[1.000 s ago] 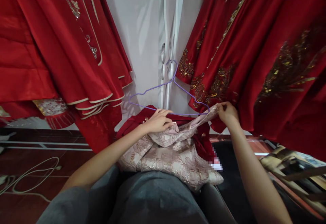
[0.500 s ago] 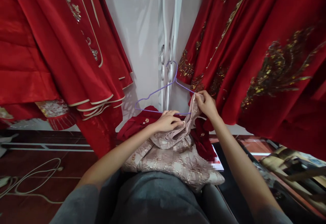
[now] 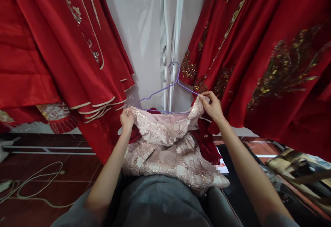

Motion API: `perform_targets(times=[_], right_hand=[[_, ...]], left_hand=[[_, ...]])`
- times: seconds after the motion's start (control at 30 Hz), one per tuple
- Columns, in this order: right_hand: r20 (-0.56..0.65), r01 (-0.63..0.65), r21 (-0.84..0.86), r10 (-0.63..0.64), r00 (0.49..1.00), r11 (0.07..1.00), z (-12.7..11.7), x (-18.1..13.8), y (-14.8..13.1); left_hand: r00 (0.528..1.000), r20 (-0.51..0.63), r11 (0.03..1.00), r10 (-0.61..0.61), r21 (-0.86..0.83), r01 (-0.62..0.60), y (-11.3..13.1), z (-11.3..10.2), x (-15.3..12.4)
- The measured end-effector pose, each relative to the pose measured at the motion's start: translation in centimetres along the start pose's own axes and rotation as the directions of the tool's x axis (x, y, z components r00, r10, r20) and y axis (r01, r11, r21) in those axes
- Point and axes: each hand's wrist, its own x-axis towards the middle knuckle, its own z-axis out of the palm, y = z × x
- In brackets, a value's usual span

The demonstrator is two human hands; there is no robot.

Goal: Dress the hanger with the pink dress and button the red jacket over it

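A pink brocade dress (image 3: 165, 130) with gold floral patterning lies over my lap, its top edge stretched between my hands. My left hand (image 3: 127, 119) is closed on the left corner of that edge, near the end of a purple hanger (image 3: 160, 90). On the other side, my right hand (image 3: 211, 105) pinches the dress's right shoulder against the hanger's sloping arm. The hanger's right end is hidden by fabric, and its hook points up. Beneath the dress, a dark red velvet garment (image 3: 207, 141) shows at both sides.
Red embroidered garments (image 3: 100, 65) hang on the left, and more red garments with gold beading (image 3: 248, 58) hang on the right. White cabinet doors (image 3: 144, 48) stand ahead. A white cable (image 3: 38, 185) lies on the tiled floor. Slatted wooden furniture (image 3: 297, 172) is at right.
My left hand has moved left from the middle of the dress to its left corner, and the folded top edge is now spread out along the hanger. My right hand stays nearly in place.
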Motion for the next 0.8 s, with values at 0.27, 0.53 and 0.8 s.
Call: perform_targets(times=[0.27,0.53,0.8], right_hand=[[0.035,-0.012,-0.011,0.012,0.999,1.000,-0.4,0.3,-0.2],[0.066,-0.028,0.023,0.026,0.997,0.999,-0.5,0.3,-0.1],[0.130,-0.042,0.115,0.026,0.991,0.992,-0.4,0.5,0.6]], left_hand=[[0.994,0.095,0.985,-0.048,-0.158,0.063,0.7,-0.2,0.3],[0.894,0.331,0.949,0.302,-0.195,-0.249,6.8,0.3,1.6],[0.692,0.669,0.961,0.271,-0.234,-0.150,9.9,-0.9,4.5]])
